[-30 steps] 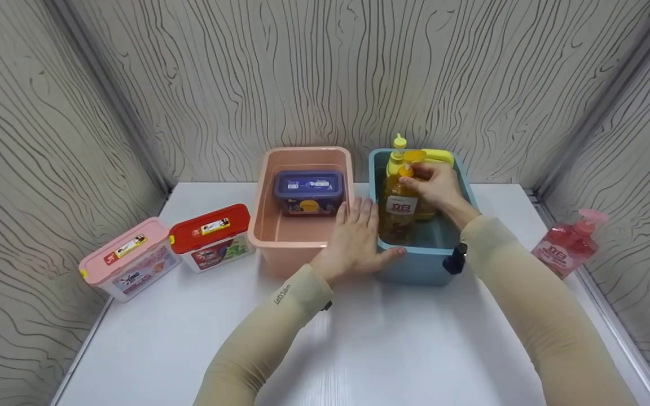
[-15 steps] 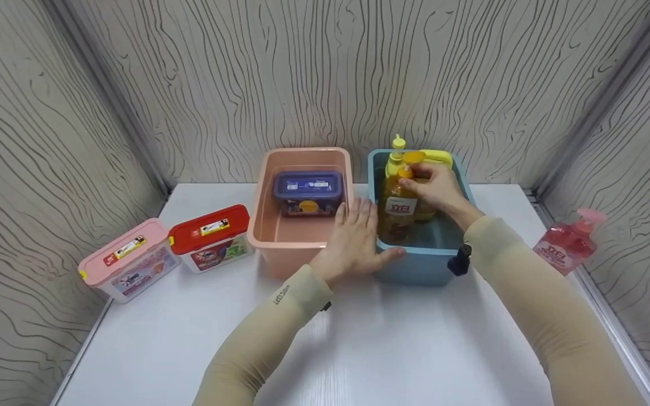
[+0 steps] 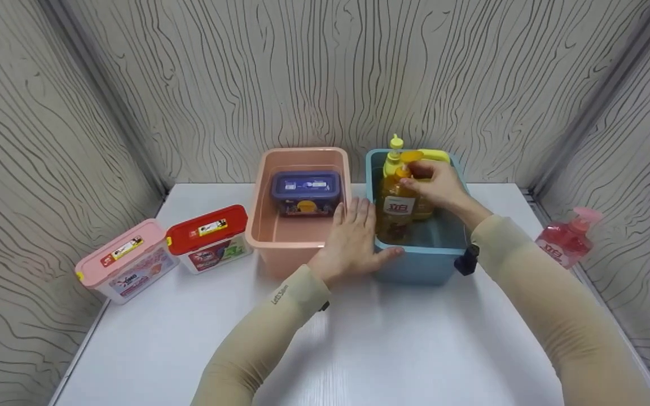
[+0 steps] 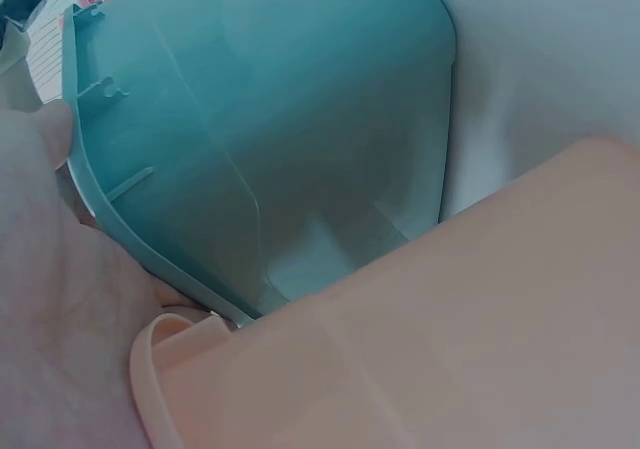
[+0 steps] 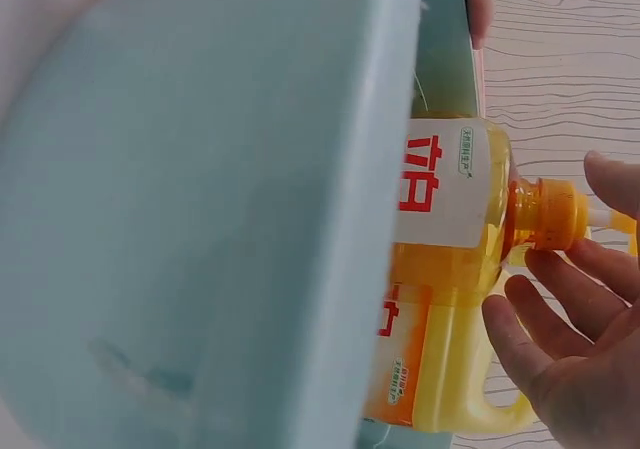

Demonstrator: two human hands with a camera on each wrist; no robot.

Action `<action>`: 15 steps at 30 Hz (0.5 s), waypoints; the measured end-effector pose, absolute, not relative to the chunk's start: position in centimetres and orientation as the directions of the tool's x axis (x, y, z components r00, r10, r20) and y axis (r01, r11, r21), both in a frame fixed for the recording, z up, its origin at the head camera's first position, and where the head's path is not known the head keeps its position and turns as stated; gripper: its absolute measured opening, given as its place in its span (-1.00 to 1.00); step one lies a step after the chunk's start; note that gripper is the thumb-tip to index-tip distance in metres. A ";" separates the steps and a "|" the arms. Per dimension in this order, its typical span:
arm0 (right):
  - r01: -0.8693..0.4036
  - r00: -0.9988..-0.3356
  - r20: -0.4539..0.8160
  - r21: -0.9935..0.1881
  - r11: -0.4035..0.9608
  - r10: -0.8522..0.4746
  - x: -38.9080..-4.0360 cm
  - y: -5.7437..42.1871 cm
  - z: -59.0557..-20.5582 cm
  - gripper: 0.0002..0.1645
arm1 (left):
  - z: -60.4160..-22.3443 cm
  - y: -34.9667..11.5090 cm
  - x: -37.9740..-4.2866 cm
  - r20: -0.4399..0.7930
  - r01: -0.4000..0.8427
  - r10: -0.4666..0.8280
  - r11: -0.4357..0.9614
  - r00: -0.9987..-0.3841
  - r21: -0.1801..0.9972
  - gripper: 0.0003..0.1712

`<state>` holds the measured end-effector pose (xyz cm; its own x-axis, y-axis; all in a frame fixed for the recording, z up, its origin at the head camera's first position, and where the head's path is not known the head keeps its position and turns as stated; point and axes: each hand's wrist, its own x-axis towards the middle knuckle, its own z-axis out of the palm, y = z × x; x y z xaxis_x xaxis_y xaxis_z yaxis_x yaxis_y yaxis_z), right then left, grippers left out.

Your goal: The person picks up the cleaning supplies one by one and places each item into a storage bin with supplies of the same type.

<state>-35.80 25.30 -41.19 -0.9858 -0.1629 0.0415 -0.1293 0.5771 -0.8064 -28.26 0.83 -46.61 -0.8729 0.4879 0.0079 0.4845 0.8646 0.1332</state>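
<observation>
My left hand lies with straight fingers across the adjoining rims of the pink bin and the blue bin. With thumb and fingers on either side of its orange collar and pump stem, my right hand holds an amber pump bottle upright in the blue bin. Behind that bottle stands a yellow jug with a handle and a label. A yellow pump top rises at the bin's back left. Inside the pink bin sits a dark blue lidded box.
A red-lidded box and a pink-lidded box stand on the white table left of the bins. A pink pump bottle is at the right edge. Patterned panels close off the back and sides.
My right wrist and forearm have shifted a little to the right, while the fingers stay at the amber bottle's top. My left hand keeps its place on the rims.
</observation>
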 end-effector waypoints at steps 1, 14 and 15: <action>-0.133 -0.985 0.042 -0.805 0.579 -0.168 -35.8 25.4 -41.1 -0.26 | -46.6 0.8 -28.3 0.009 0.486 0.489 0.864 -0.872 0.130 0.42; -0.110 -0.984 -0.005 -0.768 0.631 -0.177 -34.9 26.2 -40.1 -0.21 | -46.6 0.8 -28.2 0.008 0.488 0.491 0.863 -0.871 0.134 0.42; -0.107 -0.984 -0.009 -0.764 0.637 -0.177 -34.7 26.2 -40.0 -0.21 | -46.7 0.8 -28.2 0.008 0.488 0.492 0.863 -0.871 0.134 0.42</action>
